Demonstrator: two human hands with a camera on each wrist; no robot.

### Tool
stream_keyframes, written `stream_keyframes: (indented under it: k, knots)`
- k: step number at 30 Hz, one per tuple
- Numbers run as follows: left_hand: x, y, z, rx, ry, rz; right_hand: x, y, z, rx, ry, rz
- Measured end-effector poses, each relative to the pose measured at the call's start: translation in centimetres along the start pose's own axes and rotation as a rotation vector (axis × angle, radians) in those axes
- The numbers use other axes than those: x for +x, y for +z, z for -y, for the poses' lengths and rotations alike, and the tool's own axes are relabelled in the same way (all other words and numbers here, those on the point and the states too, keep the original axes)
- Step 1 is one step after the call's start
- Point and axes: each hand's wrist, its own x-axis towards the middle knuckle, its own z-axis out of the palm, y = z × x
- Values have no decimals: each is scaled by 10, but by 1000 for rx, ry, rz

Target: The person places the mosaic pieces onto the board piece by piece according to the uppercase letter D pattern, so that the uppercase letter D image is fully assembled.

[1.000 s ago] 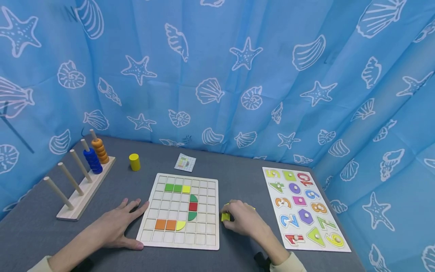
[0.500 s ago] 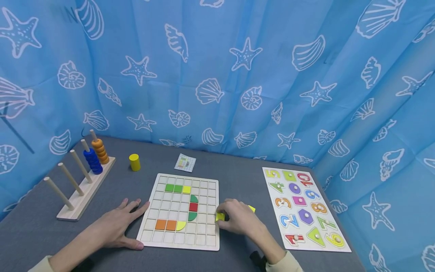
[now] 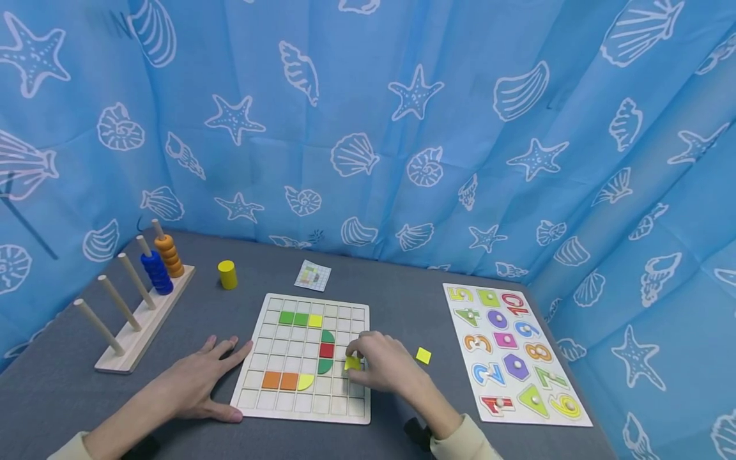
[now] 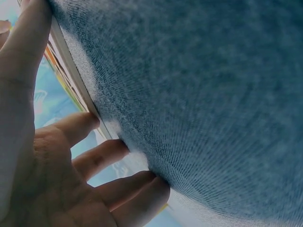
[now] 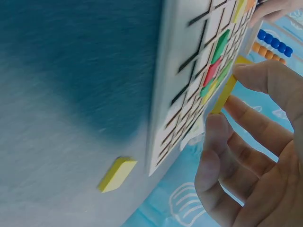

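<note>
A wooden grid board (image 3: 356, 418) lies on the table. My right hand (image 3: 388, 364) is over its right columns and pinches a yellow square tile (image 5: 224, 94) between thumb and fingertips. On the grid sit green squares (image 3: 294, 317) beside a yellow square (image 3: 315, 321), a red square (image 3: 326, 350) between two green quarter-round tiles (image 3: 324, 366), and two orange squares (image 3: 280, 381) beside a yellow quarter-round tile (image 3: 305, 382). Fingers spread, my left hand (image 3: 198, 380) rests on the table, its thumb and index fingertips at the board's left edge.
Another yellow square tile (image 3: 423, 356) lies right of the board. Farther right is a number-and-shape peg puzzle (image 3: 489, 412). A small pattern card (image 3: 313, 275) and a yellow cylinder (image 3: 227, 275) are behind the board. At left stands a peg rack (image 3: 129, 345) with blue and orange beads.
My right hand has carried the yellow square tile leftward from the table beside the board to above its right columns, uncovering the other yellow tile. My left hand has stayed put.
</note>
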Motion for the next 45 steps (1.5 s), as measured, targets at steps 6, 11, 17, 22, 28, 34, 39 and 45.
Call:
stream_keyframes:
  k: [6,11,17,22,28,34,39,45]
  knots:
    - [0,0,0,1,-3,5,12,1,15,5,-38,-7]
    - [0,0,1,5,-5,2,22,5,26,-2,-73,-21]
    - [0,1,2,9,-7,-1,34,11,42,-22,-100,-4]
    - [0,1,2,4,6,-2,45,16,57,-50,-139,-12]
    - [0,1,3,9,14,1,56,24,72,-55,-176,-24]
    - [-1,2,3,20,22,-15,65,34,82,-47,-174,-14]
    - [-1,1,2,24,16,-14,70,38,86,-45,-157,-6]
    - [-1,0,0,21,7,-9,73,41,87,-20,-124,-8]
